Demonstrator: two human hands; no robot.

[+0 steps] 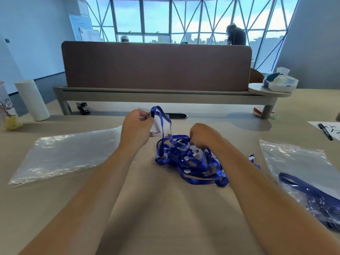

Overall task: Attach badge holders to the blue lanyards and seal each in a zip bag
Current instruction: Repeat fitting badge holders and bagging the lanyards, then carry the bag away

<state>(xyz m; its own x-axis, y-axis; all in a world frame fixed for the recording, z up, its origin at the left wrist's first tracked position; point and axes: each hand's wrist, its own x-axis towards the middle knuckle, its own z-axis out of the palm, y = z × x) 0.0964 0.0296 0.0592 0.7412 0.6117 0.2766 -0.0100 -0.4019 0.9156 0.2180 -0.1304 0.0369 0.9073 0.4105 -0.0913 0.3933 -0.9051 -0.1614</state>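
Left hand (137,124) pinches clip and badge holder (159,127); right hand (200,135) grips tangled lanyards (191,162). Advise: draw one strap free slowly.

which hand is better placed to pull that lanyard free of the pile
Right, probably. The right hand grips straps in the lanyard pile; the left hand is occupied pinching the clip with the badge holder.
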